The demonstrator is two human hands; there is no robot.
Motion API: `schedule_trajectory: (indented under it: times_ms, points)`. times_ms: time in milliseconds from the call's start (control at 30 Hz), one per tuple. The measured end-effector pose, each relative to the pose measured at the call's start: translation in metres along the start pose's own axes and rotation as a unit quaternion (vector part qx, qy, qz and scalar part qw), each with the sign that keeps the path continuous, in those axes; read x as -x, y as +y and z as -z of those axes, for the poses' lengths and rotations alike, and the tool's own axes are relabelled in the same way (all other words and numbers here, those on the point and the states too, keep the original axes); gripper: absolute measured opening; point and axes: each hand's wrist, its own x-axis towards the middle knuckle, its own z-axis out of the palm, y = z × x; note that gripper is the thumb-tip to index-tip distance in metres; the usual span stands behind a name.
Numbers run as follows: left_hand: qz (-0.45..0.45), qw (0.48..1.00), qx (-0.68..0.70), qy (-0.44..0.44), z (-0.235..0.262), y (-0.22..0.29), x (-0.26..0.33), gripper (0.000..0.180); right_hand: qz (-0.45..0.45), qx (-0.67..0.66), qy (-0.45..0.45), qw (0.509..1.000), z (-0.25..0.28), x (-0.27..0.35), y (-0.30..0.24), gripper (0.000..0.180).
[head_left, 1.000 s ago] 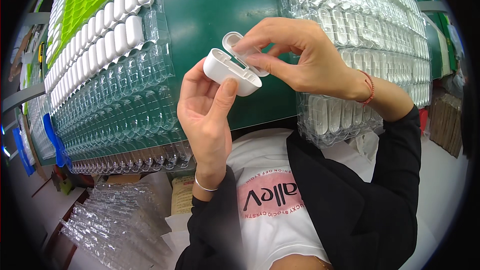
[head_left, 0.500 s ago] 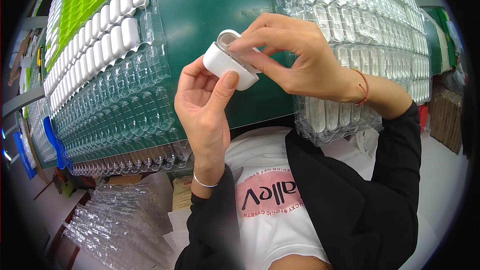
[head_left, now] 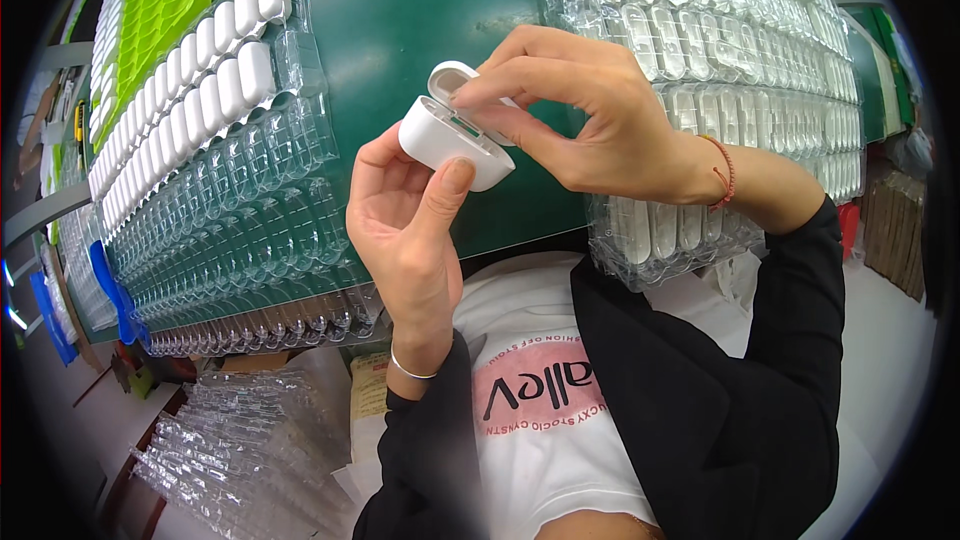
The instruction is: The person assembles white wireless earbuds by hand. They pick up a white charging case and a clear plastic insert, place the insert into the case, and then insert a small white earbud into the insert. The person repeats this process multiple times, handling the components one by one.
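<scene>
My left hand (head_left: 405, 225) grips a white earbud charging case (head_left: 450, 140) from below, thumb pressed on its front. The case's lid (head_left: 450, 78) is flipped up. My right hand (head_left: 590, 115) comes from the right, its fingertips resting on the lid and the case's open top. Both hands hover over a green table (head_left: 430, 10). What lies inside the case is hidden by my fingers.
A large clear plastic blister tray (head_left: 230, 240) lies at the left, with several white cases (head_left: 215, 70) in its far rows. Stacked clear trays (head_left: 720, 50) sit at the right. A green tray (head_left: 150, 0) is far left. More clear trays (head_left: 230, 450) lie below the table.
The case was tilted up and back while my hands shifted slightly. My right fingers have stayed on the lid throughout.
</scene>
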Motion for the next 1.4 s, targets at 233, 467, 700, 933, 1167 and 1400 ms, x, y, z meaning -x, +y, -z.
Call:
schedule_trajectory:
  times_ms: [233,467,700,933,1167,1400]
  points:
    - [0.000,1.000,0.012,0.003,-0.001,0.000,0.000,0.041,0.002,-0.021,0.015,1.000,-0.002,0.000,-0.001,0.015]
    - [-0.030,0.999,-0.009,-0.020,-0.002,-0.006,0.000,0.040,0.031,0.042,-0.008,0.999,0.001,0.003,-0.002,0.011]
    - [-0.013,0.996,0.063,-0.062,0.009,-0.012,0.001,0.047,0.003,0.003,-0.027,1.000,0.004,0.003,-0.007,0.017]
    - [0.021,0.996,0.085,-0.024,0.007,-0.002,0.003,0.044,0.037,-0.037,-0.027,0.998,0.005,-0.011,0.000,0.023]
    - [-0.035,0.997,0.054,0.035,-0.003,0.004,-0.001,0.034,-0.109,-0.069,-0.133,0.983,0.014,-0.020,-0.034,0.017]
    - [-0.174,0.967,-0.185,-0.033,0.011,0.035,0.028,0.039,-0.040,0.091,-0.008,0.995,0.037,-0.150,0.055,0.013]
